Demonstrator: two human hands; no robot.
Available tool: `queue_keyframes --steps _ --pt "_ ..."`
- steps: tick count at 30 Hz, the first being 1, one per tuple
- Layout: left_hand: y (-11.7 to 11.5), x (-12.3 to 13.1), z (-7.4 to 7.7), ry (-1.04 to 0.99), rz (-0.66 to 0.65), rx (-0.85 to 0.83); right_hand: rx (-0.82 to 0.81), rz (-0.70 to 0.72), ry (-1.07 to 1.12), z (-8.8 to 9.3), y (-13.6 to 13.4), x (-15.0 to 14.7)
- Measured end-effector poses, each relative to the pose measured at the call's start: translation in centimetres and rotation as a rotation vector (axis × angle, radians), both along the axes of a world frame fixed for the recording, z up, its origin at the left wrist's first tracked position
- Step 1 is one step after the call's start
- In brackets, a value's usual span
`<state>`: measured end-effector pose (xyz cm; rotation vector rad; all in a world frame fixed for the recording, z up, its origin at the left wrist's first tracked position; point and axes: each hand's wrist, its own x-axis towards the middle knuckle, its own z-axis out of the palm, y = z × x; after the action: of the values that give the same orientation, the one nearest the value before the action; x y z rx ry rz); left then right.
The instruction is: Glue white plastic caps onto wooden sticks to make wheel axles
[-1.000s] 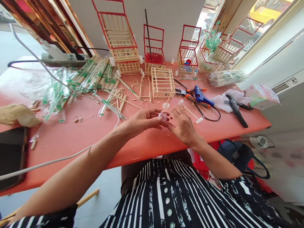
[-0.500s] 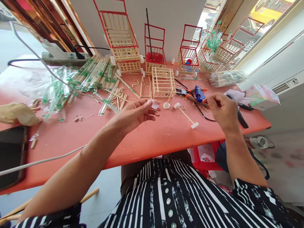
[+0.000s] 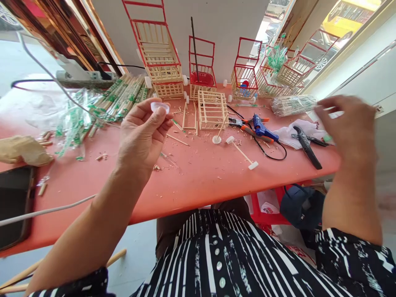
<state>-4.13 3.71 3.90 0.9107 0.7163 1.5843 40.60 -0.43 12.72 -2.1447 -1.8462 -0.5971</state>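
Between the thumb and fingers of my left hand (image 3: 139, 136), a white plastic bottle cap (image 3: 160, 108) is pinched above the left part of the table. My right hand (image 3: 352, 128) is off to the right, slightly smeared, with its fingers parted from the thumb and nothing seen in them. It is over the table's right end, near a white cloth or tissue (image 3: 291, 134) and a black-handled hand tool (image 3: 306, 148). In the middle lie a stick axle (image 3: 242, 152) with a white cap on each end and another white cap (image 3: 217, 140) with a stick standing in it.
An unpainted stick basket (image 3: 213, 109) sits mid-table. Beside it are a blue glue gun (image 3: 262, 128) and orange-handled pliers (image 3: 249, 130). Red-trimmed miniature carts (image 3: 162, 53) stand along the wall. Wrapped chopsticks (image 3: 114, 99) are piled left; a phone (image 3: 15, 202) lies at the edge.
My left hand has lifted and moved left with the bottle cap, turning it upward. My right hand has moved right, away from the glue gun, uncovering the black-handled tool.
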Motion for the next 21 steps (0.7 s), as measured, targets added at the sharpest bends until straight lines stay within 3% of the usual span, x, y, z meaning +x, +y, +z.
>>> queue_keyframes --steps 4,6,10,13,16,18,21 --pt "-0.5 1.1 0.1 -0.024 -0.024 -0.082 -0.440 0.183 0.001 -3.6 2.4 -4.5" --pt "-0.3 1.2 -0.4 0.010 -0.032 -0.097 -0.547 0.150 -0.020 -5.1 3.4 -5.7" --pt "-0.2 1.2 -1.0 0.110 -0.057 -0.065 -0.564 0.119 -0.051 -6.7 4.7 -5.7" --pt "-0.4 1.4 -1.1 0.153 -0.066 -0.063 -0.620 0.116 -0.024 -6.8 5.5 -4.6" --pt "-0.6 1.6 -1.0 0.167 -0.082 -0.074 -0.690 0.201 0.097 -6.6 6.0 -3.4" --pt "-0.7 1.7 -1.0 0.174 -0.100 -0.084 -0.680 0.255 0.164 -6.6 6.1 -3.2" --pt "-0.8 1.8 -1.0 0.172 -0.119 -0.106 -0.571 0.175 0.210 -6.7 5.8 -3.7"
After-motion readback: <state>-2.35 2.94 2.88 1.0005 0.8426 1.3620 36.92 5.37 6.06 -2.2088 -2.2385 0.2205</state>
